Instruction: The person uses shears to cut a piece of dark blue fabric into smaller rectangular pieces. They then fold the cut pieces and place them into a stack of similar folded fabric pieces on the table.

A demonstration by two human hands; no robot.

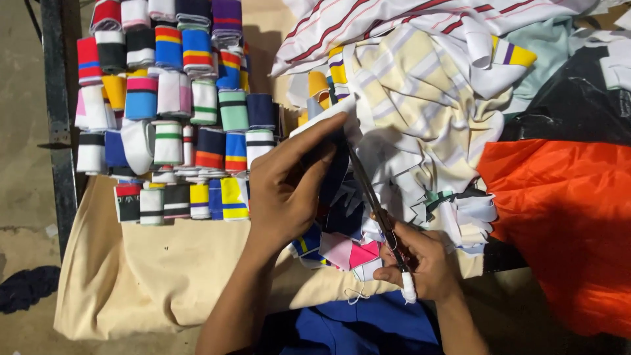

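Observation:
My left hand (286,184) pinches a strip of dark blue and white fabric (334,141), holding it up over the table. My right hand (424,260) grips a pair of scissors (374,200) whose blades point up and to the left, along the strip's edge. Below the hands lies a small heap of cut fabric scraps (345,250) in pink, white, blue and yellow. A pile of cream and white striped cloth (420,112) lies just behind the scissors.
Several rows of folded striped ribbed bands (174,98) in many colours sit at the left on a beige cloth (164,276) that covers the table. Orange fabric (565,217) and black fabric (572,98) lie at the right. Blue cloth (368,329) is at the bottom.

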